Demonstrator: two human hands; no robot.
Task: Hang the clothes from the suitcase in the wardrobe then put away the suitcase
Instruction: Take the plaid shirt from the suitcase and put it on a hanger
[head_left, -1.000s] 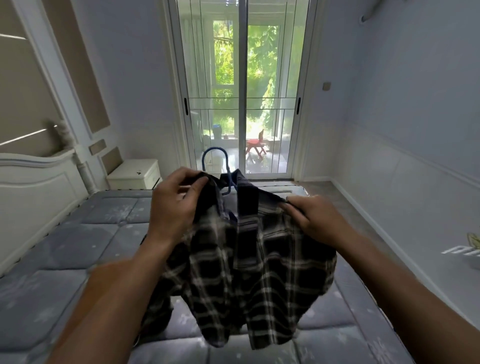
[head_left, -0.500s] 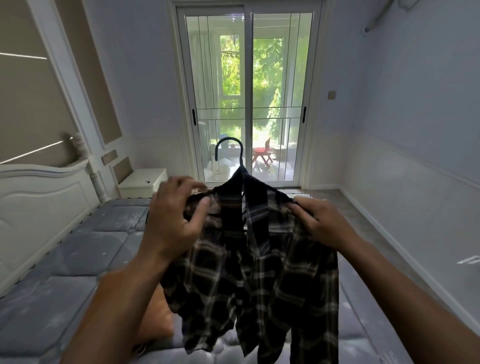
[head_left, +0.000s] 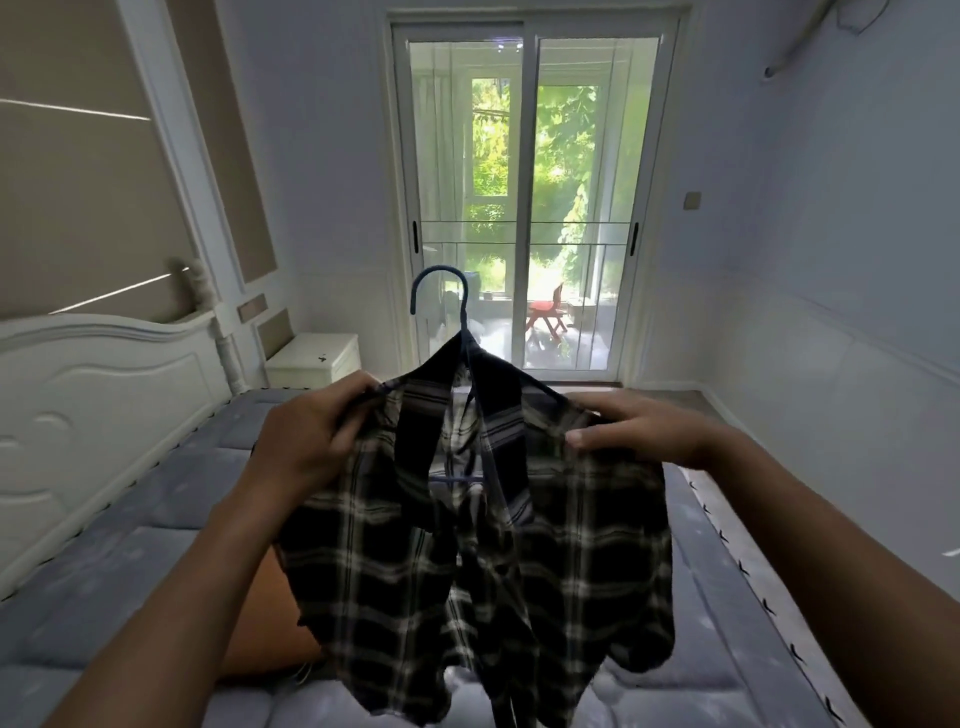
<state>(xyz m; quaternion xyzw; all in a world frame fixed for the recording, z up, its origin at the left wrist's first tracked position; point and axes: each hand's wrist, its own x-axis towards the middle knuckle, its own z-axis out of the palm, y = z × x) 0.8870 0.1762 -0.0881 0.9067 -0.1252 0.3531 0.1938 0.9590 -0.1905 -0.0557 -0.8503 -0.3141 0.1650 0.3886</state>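
Head view, one record.

Changes noted against the frame half a second before: the left hand (head_left: 306, 441) was again found pinching the shirt's left shoulder, fingers curled over the cloth. The hanger (head_left: 439, 296) had been kept at much the same height, its hook standing clear above the collar. The shirt (head_left: 478, 571) was held up in mid-air over the mattress, and its front was parted wider, so that the hanger's crossbar was exposed inside. The right hand (head_left: 639, 431) was laid flatter on the right shoulder, which was gripped between the thumb in front and the fingers on top. The hands were held apart, one at each shoulder.

Materials and shapes:
- Headboard (head_left: 104, 384): white, moulded, curved along its top.
- Nightstand (head_left: 314, 358): white, boxy.
- Mattress (head_left: 130, 519): grey-blue, quilted in squares.
- Orange-brown object (head_left: 270, 623): smooth, largely hidden behind the left forearm; not identified.
- Hanger: thin, dark blue, round hook.
- Shirt: soft woven cloth, black with pale checks, hem hanging in loose folds.
- Sliding door (head_left: 524, 208): glass, white-framed, black handles.
- Chair (head_left: 545, 312): red, seen beyond the glass.
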